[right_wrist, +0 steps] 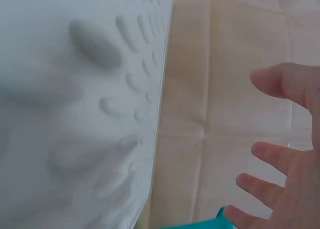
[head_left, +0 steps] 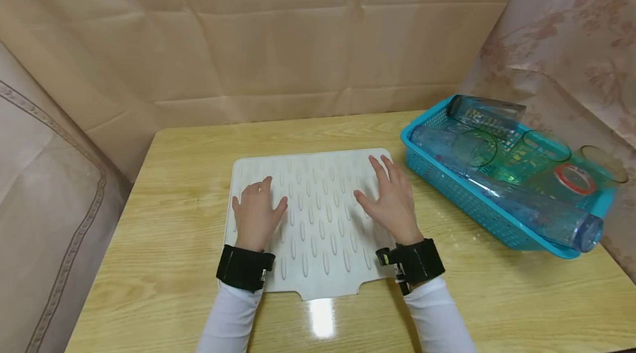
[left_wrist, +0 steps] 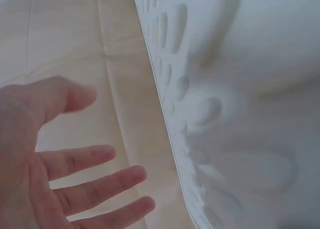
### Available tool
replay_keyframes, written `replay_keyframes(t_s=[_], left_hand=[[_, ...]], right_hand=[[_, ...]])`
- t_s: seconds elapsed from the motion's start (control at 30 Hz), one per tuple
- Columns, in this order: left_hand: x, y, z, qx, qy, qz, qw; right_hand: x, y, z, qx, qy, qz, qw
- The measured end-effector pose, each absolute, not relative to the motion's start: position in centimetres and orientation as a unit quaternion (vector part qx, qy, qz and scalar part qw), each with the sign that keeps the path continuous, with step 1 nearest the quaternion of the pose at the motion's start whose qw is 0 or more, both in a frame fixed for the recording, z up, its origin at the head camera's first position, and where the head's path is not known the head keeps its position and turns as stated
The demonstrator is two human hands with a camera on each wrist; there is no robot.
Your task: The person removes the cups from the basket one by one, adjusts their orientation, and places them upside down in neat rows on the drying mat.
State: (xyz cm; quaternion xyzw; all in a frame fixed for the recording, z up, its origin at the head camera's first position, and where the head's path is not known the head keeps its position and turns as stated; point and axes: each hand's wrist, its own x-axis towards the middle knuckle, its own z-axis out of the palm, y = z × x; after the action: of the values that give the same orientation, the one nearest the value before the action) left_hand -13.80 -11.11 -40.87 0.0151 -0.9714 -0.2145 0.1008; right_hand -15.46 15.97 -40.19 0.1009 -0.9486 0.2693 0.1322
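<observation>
A white drying mat point(head_left: 318, 220) with rows of raised oval ridges lies flat on the wooden table, its spout-like tab toward the person. Over its left part is the left hand point(head_left: 257, 215), fingers spread and holding nothing. The right hand point(head_left: 392, 198) hovers above the right part, thumb and fingers apart, also holding nothing. In the left wrist view the left hand point(left_wrist: 75, 159) shows a gap between its fingertips and the mat point(left_wrist: 250, 114). The right wrist view likewise shows the right hand point(right_wrist: 285, 154) apart from the mat surface point(right_wrist: 75, 114).
On the right stands a blue plastic basket point(head_left: 457, 198) holding a large clear bottle point(head_left: 521, 204) with a blue cap, several drinking glasses point(head_left: 541, 148) and a dark-based tumbler point(head_left: 487, 112). Wooden table point(head_left: 174, 220) surrounds the mat; a beige cloth point(head_left: 273, 54) hangs behind.
</observation>
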Motion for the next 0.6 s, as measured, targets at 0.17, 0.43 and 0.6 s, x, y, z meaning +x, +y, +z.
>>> replay_keyframes(t_s=[0.17, 0.43, 0.6], left_hand=[[-13.3, -12.0, -41.2, 0.011, -0.965, -0.210, 0.159], [-12.4, -13.2, -40.7, 0.018, -0.956, -0.259, 0.134], [-12.2, -14.1, -40.9, 0.033, -0.956, -0.264, 0.121]], right_hand=[[-15.0, 17.2, -40.4, 0.095, -0.938, 0.283, 0.176], [-14.3, 19.4, -40.6, 0.067, -0.930, 0.294, 0.209], [-13.8, 20.6, -40.6, 0.041, -0.929, 0.311, 0.199]])
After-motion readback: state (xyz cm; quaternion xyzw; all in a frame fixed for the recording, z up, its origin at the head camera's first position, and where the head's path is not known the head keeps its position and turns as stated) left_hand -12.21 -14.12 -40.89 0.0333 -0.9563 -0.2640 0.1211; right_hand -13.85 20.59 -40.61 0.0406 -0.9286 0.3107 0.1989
